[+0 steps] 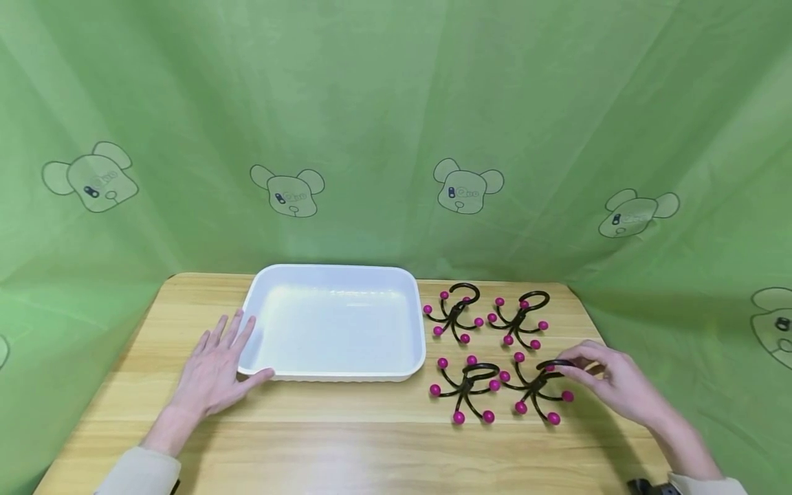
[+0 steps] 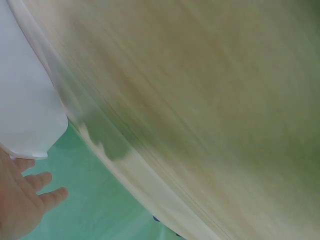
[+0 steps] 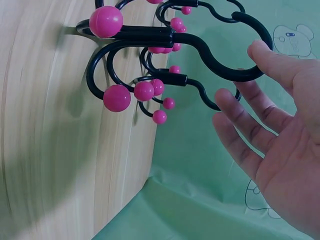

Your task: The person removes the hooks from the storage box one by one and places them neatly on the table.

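Several black hooks with curled arms ending in pink balls stand on the table to the right of a white tray. My right hand is at the near right hook, thumb and index finger at the top of its curved neck. In the right wrist view, the thumb of my right hand lies against the curved end of that hook, and the index finger is partly behind it. My left hand lies with fingers spread at the tray's left side, thumb by its near left corner.
Another hook stands close to the left of the one at my right hand. Behind are two more, a left one and a right one. A green curtain hangs beyond the wooden table's back edge and sides.
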{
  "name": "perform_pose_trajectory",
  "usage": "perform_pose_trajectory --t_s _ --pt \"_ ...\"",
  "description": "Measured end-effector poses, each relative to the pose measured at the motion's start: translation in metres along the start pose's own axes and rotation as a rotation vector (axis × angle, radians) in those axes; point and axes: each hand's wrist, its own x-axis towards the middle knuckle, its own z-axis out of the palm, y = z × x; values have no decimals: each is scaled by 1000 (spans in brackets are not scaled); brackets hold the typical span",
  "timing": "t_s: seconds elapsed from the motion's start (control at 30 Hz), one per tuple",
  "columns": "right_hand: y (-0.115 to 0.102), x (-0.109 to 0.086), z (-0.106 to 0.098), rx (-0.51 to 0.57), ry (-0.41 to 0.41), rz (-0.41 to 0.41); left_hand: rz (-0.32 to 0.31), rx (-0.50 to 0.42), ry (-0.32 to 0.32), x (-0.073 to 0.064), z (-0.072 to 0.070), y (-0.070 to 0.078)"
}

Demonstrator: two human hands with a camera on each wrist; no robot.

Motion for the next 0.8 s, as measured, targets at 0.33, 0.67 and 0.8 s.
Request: perform_pose_trajectory --t_s 0.33,0.67,0.8 --pt "6 -2 -4 2 5 -8 -1 5 1 -1 0 -1" --pt "7 0 -2 1 -12 6 1 13 2 -1 -1 -1" --pt "6 1 -3 -11 -14 16 1 12 1 -1 -1 0"
